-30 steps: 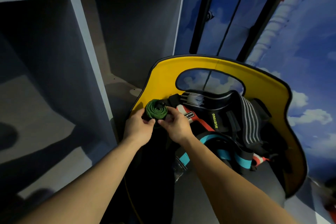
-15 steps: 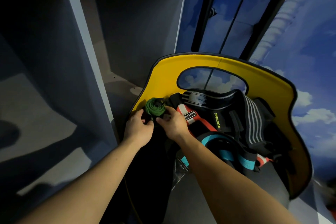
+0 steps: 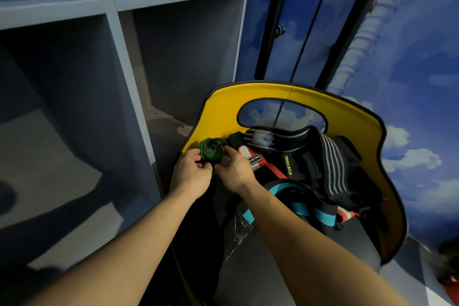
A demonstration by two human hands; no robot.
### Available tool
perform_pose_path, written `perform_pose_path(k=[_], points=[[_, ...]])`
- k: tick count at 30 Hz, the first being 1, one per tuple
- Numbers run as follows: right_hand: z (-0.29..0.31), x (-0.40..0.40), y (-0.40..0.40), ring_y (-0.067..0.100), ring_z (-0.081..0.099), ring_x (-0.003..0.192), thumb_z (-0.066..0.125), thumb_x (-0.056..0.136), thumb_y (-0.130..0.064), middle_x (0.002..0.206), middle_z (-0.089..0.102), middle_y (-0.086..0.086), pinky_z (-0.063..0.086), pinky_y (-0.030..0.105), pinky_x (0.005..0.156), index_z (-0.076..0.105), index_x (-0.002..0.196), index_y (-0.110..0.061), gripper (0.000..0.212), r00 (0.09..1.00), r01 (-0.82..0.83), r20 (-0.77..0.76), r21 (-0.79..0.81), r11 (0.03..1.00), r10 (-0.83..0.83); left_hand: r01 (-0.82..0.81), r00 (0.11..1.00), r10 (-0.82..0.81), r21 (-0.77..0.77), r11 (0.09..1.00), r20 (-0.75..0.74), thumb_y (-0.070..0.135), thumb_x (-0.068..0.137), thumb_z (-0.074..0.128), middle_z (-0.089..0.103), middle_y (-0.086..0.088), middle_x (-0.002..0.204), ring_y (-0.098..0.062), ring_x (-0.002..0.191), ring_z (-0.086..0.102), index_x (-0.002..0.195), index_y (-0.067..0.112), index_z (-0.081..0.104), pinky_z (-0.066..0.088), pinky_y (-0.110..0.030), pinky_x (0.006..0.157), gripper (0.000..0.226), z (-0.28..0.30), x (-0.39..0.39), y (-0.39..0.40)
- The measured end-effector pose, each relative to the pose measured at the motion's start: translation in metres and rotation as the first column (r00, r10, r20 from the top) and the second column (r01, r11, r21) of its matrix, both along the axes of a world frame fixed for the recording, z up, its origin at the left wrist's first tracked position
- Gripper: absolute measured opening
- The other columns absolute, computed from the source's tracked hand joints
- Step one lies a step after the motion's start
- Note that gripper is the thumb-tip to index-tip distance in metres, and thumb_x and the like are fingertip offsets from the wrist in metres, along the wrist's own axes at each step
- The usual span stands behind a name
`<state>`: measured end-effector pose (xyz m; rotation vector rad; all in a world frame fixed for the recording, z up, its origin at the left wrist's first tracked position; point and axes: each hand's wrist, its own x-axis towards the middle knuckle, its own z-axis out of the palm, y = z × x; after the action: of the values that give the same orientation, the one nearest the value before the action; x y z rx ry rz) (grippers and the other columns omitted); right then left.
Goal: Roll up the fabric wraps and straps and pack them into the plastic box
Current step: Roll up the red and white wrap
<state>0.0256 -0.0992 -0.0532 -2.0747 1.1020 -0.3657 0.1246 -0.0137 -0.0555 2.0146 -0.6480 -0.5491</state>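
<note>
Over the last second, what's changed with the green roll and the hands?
The green roll has gone down from between the raised fingertips to the yellow container's left corner. Both the left hand and the right hand have followed it down and stay at its edges. The pile of loose straps is unchanged.

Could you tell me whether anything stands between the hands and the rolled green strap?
Nothing visible does. The left hand and right hand are both already at the rolled green strap, one on each side, at the near-left corner of the yellow container.
</note>
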Motion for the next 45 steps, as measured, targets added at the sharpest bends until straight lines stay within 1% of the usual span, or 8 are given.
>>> perform_pose_path(k=[7, 13, 17, 20, 24, 30, 38, 45], points=[[0.015, -0.014, 0.007, 0.023, 0.055, 0.13, 0.065, 0.094, -0.019, 0.141, 0.059, 0.008, 0.04, 0.026, 0.104, 0.044, 0.149, -0.009, 0.059, 0.996, 0.039, 0.077, 0.01, 0.999, -0.04, 0.003, 1.0, -0.003, -0.026, 1.0, -0.003, 0.016, 0.093, 0.068, 0.067, 0.0, 0.125, -0.013, 0.094, 0.063, 0.135, 0.015, 0.058, 0.049, -0.028, 0.089, 0.043, 0.014, -0.01, 0.005], [0.034, -0.048, 0.03, 0.003, 0.059, 0.077, 0.067, 0.094, -0.021, 0.09, 0.065, -0.007, 0.043, 0.013, 0.07, 0.068, 0.11, -0.013, 0.018, 0.966, 0.13, 0.233, -0.046, 0.99, -0.115, -0.03, 0.999, 0.027, -0.121, 0.992, -0.026, 0.022, 0.095, 0.069, 0.069, 0.007, 0.102, -0.006, 0.082, 0.062, 0.12, 0.017, 0.066, 0.043, -0.016, 0.066, 0.026, 0.029, -0.034, 0.023], [0.039, -0.081, 0.051, -0.002, 0.058, 0.068, 0.069, 0.091, -0.021, 0.075, 0.064, -0.013, 0.043, 0.01, 0.062, 0.07, 0.091, -0.02, 0.001, 0.948, 0.192, 0.27, -0.067, 0.979, -0.168, -0.027, 0.999, 0.018, -0.173, 0.985, -0.052, 0.025, 0.092, 0.072, 0.073, 0.009, 0.089, -0.014, 0.084, 0.071, 0.095, 0.026, 0.071, 0.053, -0.026, 0.07, 0.004, 0.031, -0.056, 0.04], [0.038, -0.106, 0.067, 0.0, 0.06, 0.068, 0.07, 0.089, -0.02, 0.073, 0.066, -0.011, 0.047, 0.016, 0.066, 0.068, 0.084, -0.024, 0.007, 0.931, 0.223, 0.306, -0.048, 0.974, -0.199, -0.003, 0.999, -0.008, -0.198, 0.98, -0.054, 0.02, 0.092, 0.072, 0.075, 0.007, 0.084, -0.015, 0.08, 0.071, 0.085, 0.026, 0.072, 0.056, -0.03, 0.072, 0.009, 0.032, -0.078, 0.051], [0.035, -0.139, 0.083, -0.001, 0.061, 0.069, 0.07, 0.091, -0.02, 0.073, 0.067, -0.009, 0.046, 0.012, 0.063, 0.07, 0.085, -0.022, 0.007, 0.915, 0.252, 0.331, -0.027, 0.967, -0.229, 0.025, 0.998, -0.036, -0.185, 0.982, -0.056, 0.021, 0.092, 0.071, 0.074, 0.008, 0.084, -0.012, 0.079, 0.071, 0.086, 0.026, 0.072, 0.053, -0.026, 0.069, 0.008, 0.034, -0.104, 0.06], [0.027, -0.171, 0.086, 0.006, 0.065, 0.074, 0.069, 0.093, -0.024, 0.079, 0.07, -0.006, 0.054, 0.023, 0.069, 0.069, 0.088, -0.024, 0.004, 0.898, 0.31, 0.325, 0.015, 0.951, -0.298, 0.056, 0.996, -0.067, -0.16, 0.986, -0.063, 0.021, 0.092, 0.071, 0.074, 0.008, 0.083, -0.014, 0.08, 0.071, 0.084, 0.027, 0.072, 0.059, -0.033, 0.073, 0.011, 0.034, -0.125, 0.057], [0.043, -0.168, 0.053, 0.001, 0.062, 0.072, 0.069, 0.093, -0.021, 0.079, 0.067, -0.01, 0.049, 0.013, 0.067, 0.068, 0.096, -0.021, 0.003, 0.899, 0.314, 0.328, -0.023, 0.949, -0.289, 0.044, 0.99, -0.066, -0.168, 0.985, -0.126, 0.025, 0.092, 0.07, 0.074, 0.007, 0.094, -0.015, 0.089, 0.072, 0.095, 0.027, 0.07, 0.06, -0.039, 0.086, 0.003, 0.038, -0.124, 0.019], [0.043, -0.134, -0.004, 0.014, 0.066, 0.101, 0.067, 0.092, -0.026, 0.106, 0.072, -0.003, 0.055, 0.035, 0.092, 0.067, 0.121, -0.017, 0.031, 0.953, 0.255, 0.184, -0.07, 0.964, -0.239, 0.011, 0.983, -0.035, -0.133, 0.991, -0.182, 0.025, 0.092, 0.07, 0.071, 0.003, 0.116, -0.014, 0.099, 0.067, 0.119, 0.02, 0.067, 0.052, -0.027, 0.084, 0.028, 0.03, -0.097, -0.037]])
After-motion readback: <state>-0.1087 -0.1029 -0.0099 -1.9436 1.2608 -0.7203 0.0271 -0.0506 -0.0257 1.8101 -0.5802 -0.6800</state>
